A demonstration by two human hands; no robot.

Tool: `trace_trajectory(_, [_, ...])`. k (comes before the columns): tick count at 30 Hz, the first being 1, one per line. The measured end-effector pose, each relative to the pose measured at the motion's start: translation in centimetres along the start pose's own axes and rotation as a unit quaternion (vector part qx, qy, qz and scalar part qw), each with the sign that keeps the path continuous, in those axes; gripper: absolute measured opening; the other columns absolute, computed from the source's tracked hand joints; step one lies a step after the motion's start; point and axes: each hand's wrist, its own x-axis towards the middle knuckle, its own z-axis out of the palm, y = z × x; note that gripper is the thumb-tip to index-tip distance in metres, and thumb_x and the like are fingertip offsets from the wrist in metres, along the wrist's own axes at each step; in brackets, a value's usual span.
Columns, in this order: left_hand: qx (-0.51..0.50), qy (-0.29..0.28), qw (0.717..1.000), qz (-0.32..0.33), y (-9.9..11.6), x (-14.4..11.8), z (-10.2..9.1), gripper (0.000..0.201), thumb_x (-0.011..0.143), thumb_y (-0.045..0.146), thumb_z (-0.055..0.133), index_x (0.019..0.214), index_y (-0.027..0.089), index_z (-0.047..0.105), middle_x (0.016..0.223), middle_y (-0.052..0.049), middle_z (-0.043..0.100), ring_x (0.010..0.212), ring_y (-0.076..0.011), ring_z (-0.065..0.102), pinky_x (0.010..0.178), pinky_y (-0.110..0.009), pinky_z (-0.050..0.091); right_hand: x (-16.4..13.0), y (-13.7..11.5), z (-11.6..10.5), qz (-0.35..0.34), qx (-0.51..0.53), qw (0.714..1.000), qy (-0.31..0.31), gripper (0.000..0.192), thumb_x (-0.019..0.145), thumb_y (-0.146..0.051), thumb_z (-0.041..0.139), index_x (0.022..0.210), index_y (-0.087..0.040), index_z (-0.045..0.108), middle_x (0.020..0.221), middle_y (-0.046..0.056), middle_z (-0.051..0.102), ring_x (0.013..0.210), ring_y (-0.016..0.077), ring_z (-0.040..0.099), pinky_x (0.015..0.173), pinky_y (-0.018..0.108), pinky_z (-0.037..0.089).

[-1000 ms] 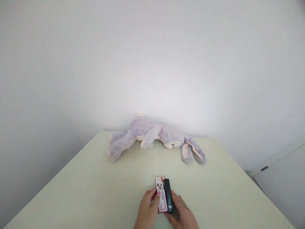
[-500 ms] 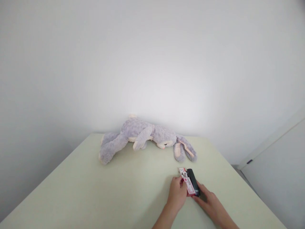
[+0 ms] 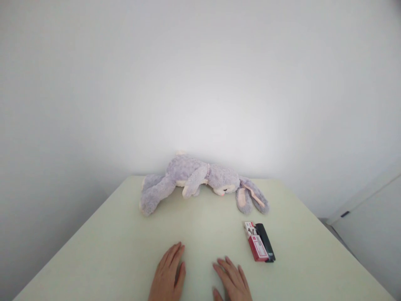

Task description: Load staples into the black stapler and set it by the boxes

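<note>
My left hand (image 3: 167, 274) and my right hand (image 3: 231, 281) lie flat on the pale table (image 3: 103, 246) near its front edge, palms down, fingers slightly spread, holding nothing. To the right of my right hand lies a black stapler (image 3: 265, 241) with a red and white staple box (image 3: 255, 242) pressed against its left side. Both hands are apart from them. A grey plush rabbit (image 3: 200, 179) lies on its side at the back of the table.
A white wall rises behind the table. At the right edge of view stands a white cabinet or door (image 3: 372, 225). The table's left and right edges slope toward me.
Both hands have let go of the stapler and box, which now lie at the right. The hands have drawn back to the front middle and rest flat.
</note>
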Motion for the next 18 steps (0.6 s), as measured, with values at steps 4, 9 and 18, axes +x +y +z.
trace_trajectory(4, [0.095, -0.044, 0.993, 0.046, -1.1, -1.1, 0.4, 0.066, 0.099, 0.043, 0.048, 0.159, 0.040, 0.022, 0.165, 0.002, 0.034, 0.152, -0.0302, 0.034, 0.123, -0.058, 0.033, 3.2, -1.9, 0.8, -0.048, -0.072, 0.993, -0.082, 0.073, 0.091, -0.037, 0.059, 0.157, -0.046, 0.028, 0.158, -0.004, 0.041, 0.142, 0.0387, 0.047, 0.112, 0.068, 0.041])
trace_trajectory(9, [0.128, -0.061, 0.989, 0.046, -0.9, -1.0, 0.9, 0.069, 0.100, 0.047, 0.045, 0.160, 0.040, 0.012, 0.167, 0.001, 0.026, 0.154, -0.0316, 0.028, 0.123, -0.062, 0.029, 4.1, -3.1, 0.8, -0.043, -0.081, 0.993, -0.069, 0.074, 0.096, -0.036, 0.052, 0.159, -0.046, 0.014, 0.161, -0.004, 0.032, 0.146, 0.0385, 0.040, 0.113, 0.070, 0.038])
trace_trajectory(18, [0.133, -0.043, 0.989, 0.052, 0.2, -1.1, -0.1, 0.070, 0.100, 0.046, 0.047, 0.161, 0.039, 0.013, 0.167, 0.001, 0.027, 0.154, -0.0292, 0.028, 0.124, -0.056, 0.028, 3.8, -4.1, 0.1, -0.026, -0.080, 0.993, -0.079, 0.072, 0.099, -0.035, 0.050, 0.160, -0.044, 0.012, 0.164, -0.005, 0.027, 0.150, 0.0363, 0.033, 0.117, 0.068, 0.033])
